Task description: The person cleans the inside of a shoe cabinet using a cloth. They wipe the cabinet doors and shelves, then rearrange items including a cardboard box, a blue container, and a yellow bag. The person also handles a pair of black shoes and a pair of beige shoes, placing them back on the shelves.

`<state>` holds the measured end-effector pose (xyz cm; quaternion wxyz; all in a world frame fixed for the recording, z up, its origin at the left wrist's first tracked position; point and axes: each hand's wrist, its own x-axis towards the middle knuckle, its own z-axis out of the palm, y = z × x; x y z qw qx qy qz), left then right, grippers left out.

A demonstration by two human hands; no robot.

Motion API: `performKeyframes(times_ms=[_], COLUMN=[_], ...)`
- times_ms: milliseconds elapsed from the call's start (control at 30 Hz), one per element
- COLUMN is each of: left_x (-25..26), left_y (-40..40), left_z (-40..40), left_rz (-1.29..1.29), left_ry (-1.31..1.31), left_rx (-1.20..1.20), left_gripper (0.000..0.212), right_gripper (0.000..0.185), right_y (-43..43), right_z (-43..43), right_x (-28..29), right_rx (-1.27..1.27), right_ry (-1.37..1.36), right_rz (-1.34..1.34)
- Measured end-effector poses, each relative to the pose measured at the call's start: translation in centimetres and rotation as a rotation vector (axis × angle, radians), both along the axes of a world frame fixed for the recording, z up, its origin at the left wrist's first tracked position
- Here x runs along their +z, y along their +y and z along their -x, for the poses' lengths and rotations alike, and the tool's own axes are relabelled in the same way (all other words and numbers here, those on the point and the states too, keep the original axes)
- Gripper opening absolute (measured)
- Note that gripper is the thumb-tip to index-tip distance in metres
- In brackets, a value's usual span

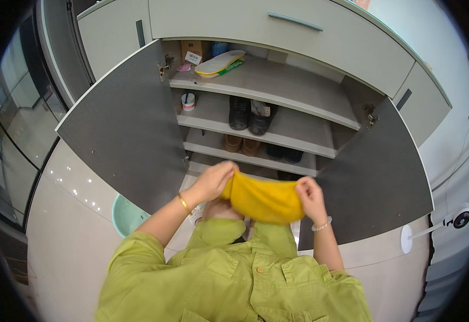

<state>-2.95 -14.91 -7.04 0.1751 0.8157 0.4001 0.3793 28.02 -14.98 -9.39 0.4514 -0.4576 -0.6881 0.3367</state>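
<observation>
A yellow cloth (266, 199), slightly blurred, hangs stretched between my two hands above my knees. My left hand (215, 182) pinches its upper left corner, and my right hand (312, 198) grips the upper right one. Beyond the cloth stands an open cabinet. Its top shelf (282, 86) bears a pair of insoles (220, 64) and a cardboard box (192, 52). On the shelf below are black shoes (239, 113) and a white tub (188, 102). Brown shoes (241, 145) and dark shoes (284, 153) sit lower down. The cloth hides part of my legs.
The left cabinet door (134, 120) and the right cabinet door (371, 181) both stand swung out beside my arms. A mint-green basin (127, 217) is on the tiled floor, left of my legs. A white stand fan (406, 239) stands at the right.
</observation>
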Motion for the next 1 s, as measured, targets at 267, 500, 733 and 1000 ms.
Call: performKeyframes(times_ms=[267,500,733,1000], left_x=[-6.4,5.8,9.8,11.7], left_y=[1.1,17.3,28.0,31.2], left_z=[4.6,5.3,7.7,9.3], left_rz=[0.234,-0.446,0.004,0.329], left_ry=[0.172,0.108,0.567,0.324], left_rx=[0.039,0.715,0.931,0.717], left_gripper=[0.024,0.031,0.048,0.051], right_gripper=[0.021,0.022,0.021,0.017], right_y=[1.8,4.1,4.8,5.0], right_z=[4.4,7.4,7.4,6.0], right_x=[-2.8,-1.0,-0.1,-0.7], right_rx=[0.058,0.151,0.175,0.109], right_ry=[-0.654,-0.465,-0.377,-0.278], right_rz=[-0.017,0.009,0.003,0.12])
